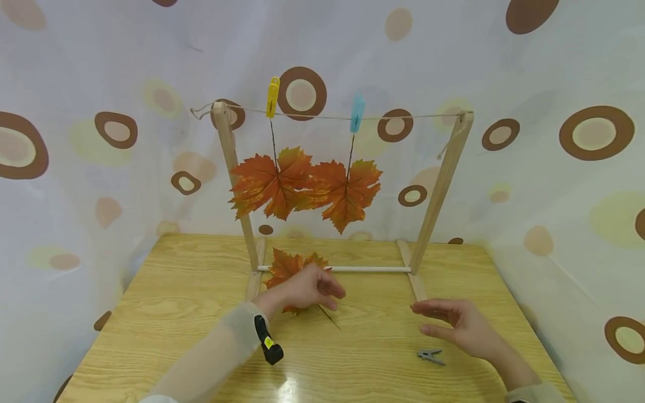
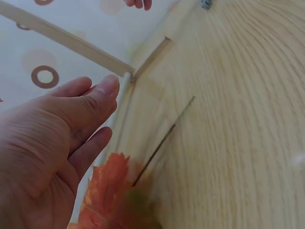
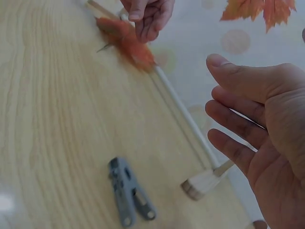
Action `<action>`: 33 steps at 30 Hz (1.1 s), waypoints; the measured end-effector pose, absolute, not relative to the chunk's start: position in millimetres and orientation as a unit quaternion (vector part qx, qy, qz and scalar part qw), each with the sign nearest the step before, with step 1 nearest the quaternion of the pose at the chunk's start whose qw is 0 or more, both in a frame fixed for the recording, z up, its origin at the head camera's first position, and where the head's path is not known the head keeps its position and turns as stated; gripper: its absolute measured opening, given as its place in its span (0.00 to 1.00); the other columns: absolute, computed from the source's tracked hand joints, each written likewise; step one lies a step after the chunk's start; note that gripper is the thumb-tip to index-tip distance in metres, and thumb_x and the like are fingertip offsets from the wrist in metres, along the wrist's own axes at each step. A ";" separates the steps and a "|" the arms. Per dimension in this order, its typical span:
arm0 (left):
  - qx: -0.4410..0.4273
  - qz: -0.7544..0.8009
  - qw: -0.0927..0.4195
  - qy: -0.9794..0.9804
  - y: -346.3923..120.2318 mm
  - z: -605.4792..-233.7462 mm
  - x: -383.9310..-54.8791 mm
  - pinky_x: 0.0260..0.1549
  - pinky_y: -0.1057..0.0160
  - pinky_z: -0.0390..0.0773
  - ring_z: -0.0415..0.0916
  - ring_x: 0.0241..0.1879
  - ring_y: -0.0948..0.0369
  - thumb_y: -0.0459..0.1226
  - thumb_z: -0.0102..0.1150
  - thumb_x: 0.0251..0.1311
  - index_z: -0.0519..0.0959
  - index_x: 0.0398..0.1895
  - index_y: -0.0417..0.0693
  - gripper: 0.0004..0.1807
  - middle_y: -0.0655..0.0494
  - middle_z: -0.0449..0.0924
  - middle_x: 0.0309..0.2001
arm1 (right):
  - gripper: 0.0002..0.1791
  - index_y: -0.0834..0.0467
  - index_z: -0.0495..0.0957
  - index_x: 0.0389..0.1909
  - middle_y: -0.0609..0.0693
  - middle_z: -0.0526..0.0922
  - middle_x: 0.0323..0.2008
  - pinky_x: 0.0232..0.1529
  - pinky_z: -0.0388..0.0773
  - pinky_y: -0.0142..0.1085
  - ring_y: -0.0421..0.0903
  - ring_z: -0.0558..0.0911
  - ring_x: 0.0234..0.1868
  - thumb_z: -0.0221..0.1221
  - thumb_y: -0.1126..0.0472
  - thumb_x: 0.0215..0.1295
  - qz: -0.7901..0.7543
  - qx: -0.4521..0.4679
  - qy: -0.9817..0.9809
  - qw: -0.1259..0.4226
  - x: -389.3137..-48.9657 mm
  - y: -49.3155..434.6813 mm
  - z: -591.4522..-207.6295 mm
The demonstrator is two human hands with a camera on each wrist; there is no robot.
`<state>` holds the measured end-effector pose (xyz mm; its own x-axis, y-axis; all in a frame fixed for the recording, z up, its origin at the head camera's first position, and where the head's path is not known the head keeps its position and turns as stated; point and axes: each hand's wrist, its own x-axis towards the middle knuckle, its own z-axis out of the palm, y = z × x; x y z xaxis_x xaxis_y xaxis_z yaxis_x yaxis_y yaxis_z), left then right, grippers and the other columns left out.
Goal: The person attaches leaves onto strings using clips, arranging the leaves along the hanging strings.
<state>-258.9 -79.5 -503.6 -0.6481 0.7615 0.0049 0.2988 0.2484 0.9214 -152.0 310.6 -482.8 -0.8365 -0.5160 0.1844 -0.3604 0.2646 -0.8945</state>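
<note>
My left hand (image 1: 308, 286) hovers over an orange maple leaf (image 1: 286, 267) on the table, its fingers loosely bent around nothing. The leaf's dark stem (image 2: 162, 145) points toward the front right in the head view. My right hand (image 1: 461, 324) is held above the table at the right, fingers relaxed and thumb apart, with nothing in it. Just below it lies a grey clothespin (image 3: 127, 193). Two more maple leaves hang from a string: the left leaf (image 1: 274, 182) by a yellow clothespin (image 1: 272, 98), the right leaf (image 1: 346, 193) by a blue clothespin (image 1: 357, 113).
A wooden frame with a left post (image 1: 237, 184) and a right post (image 1: 440, 193) carries the string (image 1: 312, 116) across its top. A white rod (image 1: 373, 269) joins the posts low down. Behind the wooden table (image 1: 191, 313) is a patterned curtain (image 1: 554, 168).
</note>
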 end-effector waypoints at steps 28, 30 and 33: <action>0.367 0.399 0.234 0.807 -78.3 -527.4 -253.2 0.50 0.71 0.81 0.84 0.48 0.72 0.29 0.79 0.57 0.91 0.51 0.46 0.17 0.65 0.90 0.45 | 0.22 0.70 0.81 0.61 0.67 0.84 0.57 0.59 0.79 0.28 0.44 0.85 0.59 0.70 0.70 0.67 -0.520 -0.209 0.825 0.078 -133.7 336.5 -533.0; 0.369 0.394 0.234 0.809 -78.0 -529.2 -253.6 0.50 0.71 0.81 0.84 0.47 0.73 0.29 0.79 0.57 0.91 0.50 0.47 0.17 0.65 0.90 0.45 | 0.23 0.69 0.82 0.61 0.65 0.85 0.57 0.59 0.77 0.26 0.41 0.84 0.59 0.71 0.69 0.67 -0.514 -0.202 0.830 0.079 -132.6 337.5 -533.9; 0.372 0.390 0.234 0.809 -77.6 -531.1 -254.4 0.49 0.71 0.82 0.84 0.47 0.72 0.29 0.79 0.57 0.91 0.50 0.48 0.17 0.67 0.89 0.45 | 0.25 0.68 0.82 0.61 0.63 0.85 0.58 0.61 0.72 0.23 0.37 0.81 0.61 0.73 0.67 0.65 -0.515 -0.198 0.830 0.086 -131.1 339.4 -537.4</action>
<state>-254.4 -77.6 -531.1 -0.6147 0.7838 -0.0885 0.4193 0.4198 0.8050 -131.1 339.4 -537.4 -0.9066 -0.4176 0.0607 -0.2399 0.3917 -0.8883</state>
